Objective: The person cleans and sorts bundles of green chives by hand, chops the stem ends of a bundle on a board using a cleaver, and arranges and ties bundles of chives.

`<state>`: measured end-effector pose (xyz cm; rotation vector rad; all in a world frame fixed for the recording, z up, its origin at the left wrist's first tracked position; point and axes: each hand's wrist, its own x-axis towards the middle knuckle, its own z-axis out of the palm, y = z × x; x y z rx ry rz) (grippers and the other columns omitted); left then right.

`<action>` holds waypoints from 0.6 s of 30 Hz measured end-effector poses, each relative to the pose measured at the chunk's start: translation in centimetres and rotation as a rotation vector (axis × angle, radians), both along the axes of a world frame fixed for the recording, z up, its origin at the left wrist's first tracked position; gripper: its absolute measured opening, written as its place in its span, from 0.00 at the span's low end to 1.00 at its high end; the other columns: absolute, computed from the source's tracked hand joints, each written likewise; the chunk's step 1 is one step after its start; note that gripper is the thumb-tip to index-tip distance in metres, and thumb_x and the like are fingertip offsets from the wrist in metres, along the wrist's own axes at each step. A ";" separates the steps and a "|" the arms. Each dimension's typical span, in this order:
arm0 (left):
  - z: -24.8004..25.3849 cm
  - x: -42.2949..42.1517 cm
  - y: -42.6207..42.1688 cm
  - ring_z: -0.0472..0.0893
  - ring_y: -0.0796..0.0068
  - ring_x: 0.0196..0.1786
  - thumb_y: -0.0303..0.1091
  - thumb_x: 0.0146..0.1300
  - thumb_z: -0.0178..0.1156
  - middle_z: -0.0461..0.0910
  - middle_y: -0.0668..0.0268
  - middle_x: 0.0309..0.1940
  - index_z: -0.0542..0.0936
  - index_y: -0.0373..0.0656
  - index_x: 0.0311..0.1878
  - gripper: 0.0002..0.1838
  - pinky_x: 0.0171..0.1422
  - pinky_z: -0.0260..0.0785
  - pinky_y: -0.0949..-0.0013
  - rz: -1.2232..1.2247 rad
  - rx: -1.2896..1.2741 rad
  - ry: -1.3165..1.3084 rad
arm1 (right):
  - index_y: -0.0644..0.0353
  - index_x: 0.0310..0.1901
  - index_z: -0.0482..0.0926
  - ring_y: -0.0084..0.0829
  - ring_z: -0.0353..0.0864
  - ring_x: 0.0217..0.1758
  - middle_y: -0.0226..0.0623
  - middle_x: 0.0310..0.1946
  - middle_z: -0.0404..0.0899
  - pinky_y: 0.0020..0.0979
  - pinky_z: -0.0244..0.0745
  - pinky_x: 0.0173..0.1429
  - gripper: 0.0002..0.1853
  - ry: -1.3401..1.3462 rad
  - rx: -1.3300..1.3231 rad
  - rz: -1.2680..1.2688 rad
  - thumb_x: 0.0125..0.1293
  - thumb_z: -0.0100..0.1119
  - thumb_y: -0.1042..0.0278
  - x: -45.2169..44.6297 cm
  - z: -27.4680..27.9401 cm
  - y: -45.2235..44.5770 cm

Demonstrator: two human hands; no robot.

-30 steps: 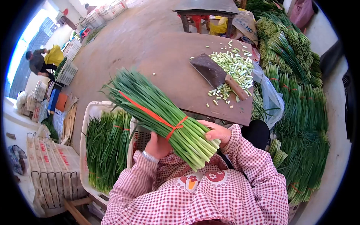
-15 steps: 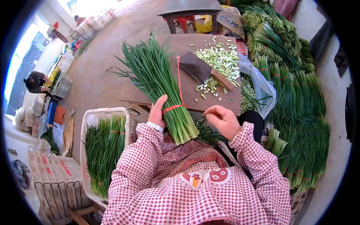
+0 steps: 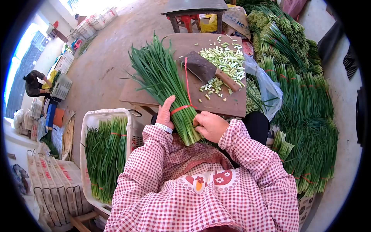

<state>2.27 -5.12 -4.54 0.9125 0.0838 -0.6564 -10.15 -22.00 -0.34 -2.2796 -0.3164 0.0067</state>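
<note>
A bunch of garlic chives leans across my lap, leaves up and away, pale stem ends towards me. My left hand is wrapped round its left side beside a red tie, whose long tail stretches up over the board. At the lower right of the bunch, my right hand has its fingers curled and pressed against the stems near their cut ends. Beyond, a cleaver with a wooden handle lies among chopped pale stem pieces on a brown wooden table.
On my left stands a white crate with tied bunches in it; stacked crates are nearby. To my right lies a large pile of tied chives, beside a clear plastic bag. A co-worker bends over crates at far left.
My right hand has moved left from beside the bunch onto its lower stems. My left hand keeps its hold, and the bunch has shifted slightly.
</note>
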 end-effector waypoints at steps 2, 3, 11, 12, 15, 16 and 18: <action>-0.2 0.3 0.2 0.81 0.63 0.44 0.40 0.59 0.62 0.79 0.59 0.45 0.72 0.42 0.55 0.23 0.48 0.78 0.54 -0.013 -0.078 0.073 | 0.64 0.37 0.74 0.42 0.75 0.38 0.44 0.33 0.73 0.38 0.72 0.44 0.08 -0.088 -0.052 0.052 0.58 0.58 0.70 -0.1 -0.2 0.2; -0.1 0.3 0.4 0.81 0.63 0.44 0.40 0.59 0.62 0.79 0.59 0.45 0.72 0.42 0.55 0.23 0.48 0.78 0.54 -0.009 -0.079 0.073 | 0.64 0.37 0.74 0.43 0.75 0.39 0.45 0.33 0.73 0.38 0.72 0.44 0.07 -0.084 -0.023 0.093 0.59 0.57 0.70 -0.5 0.1 0.2; 2.6 0.7 1.5 0.80 0.55 0.48 0.56 0.58 0.58 0.78 0.52 0.47 0.71 0.40 0.55 0.31 0.55 0.73 0.47 -0.070 -0.264 0.245 | 0.61 0.45 0.76 0.43 0.77 0.40 0.47 0.39 0.73 0.38 0.73 0.46 0.17 0.292 -0.131 0.300 0.56 0.61 0.62 -9.6 -2.9 -4.0; 3.1 0.9 1.8 0.80 0.54 0.48 0.58 0.58 0.57 0.78 0.51 0.48 0.72 0.40 0.55 0.32 0.55 0.73 0.47 -0.108 -0.310 0.217 | 0.60 0.48 0.74 0.44 0.78 0.42 0.50 0.46 0.72 0.39 0.74 0.47 0.21 0.346 -0.261 0.204 0.55 0.61 0.60 -9.8 -2.5 -4.0; 4.1 1.2 2.3 0.82 0.55 0.45 0.59 0.59 0.55 0.80 0.52 0.46 0.73 0.39 0.54 0.32 0.54 0.75 0.50 -0.046 -0.332 0.169 | 0.61 0.50 0.74 0.43 0.79 0.40 0.47 0.41 0.74 0.37 0.74 0.45 0.21 0.142 -0.038 -0.086 0.56 0.62 0.62 -8.2 0.3 -3.5; 4.9 1.1 2.6 0.82 0.56 0.44 0.60 0.59 0.55 0.80 0.53 0.45 0.74 0.39 0.53 0.32 0.54 0.75 0.51 -0.043 -0.360 0.175 | 0.62 0.48 0.75 0.42 0.79 0.38 0.45 0.38 0.75 0.35 0.74 0.43 0.18 0.032 0.077 -0.143 0.57 0.62 0.65 -7.0 2.6 -2.5; 5.8 1.9 3.1 0.80 0.55 0.49 0.63 0.62 0.45 0.78 0.50 0.49 0.74 0.37 0.54 0.36 0.58 0.71 0.51 -0.156 -0.500 0.103 | 0.62 0.43 0.76 0.39 0.79 0.35 0.42 0.33 0.76 0.31 0.74 0.38 0.11 -0.185 0.192 -0.186 0.58 0.61 0.73 -5.0 5.6 -0.6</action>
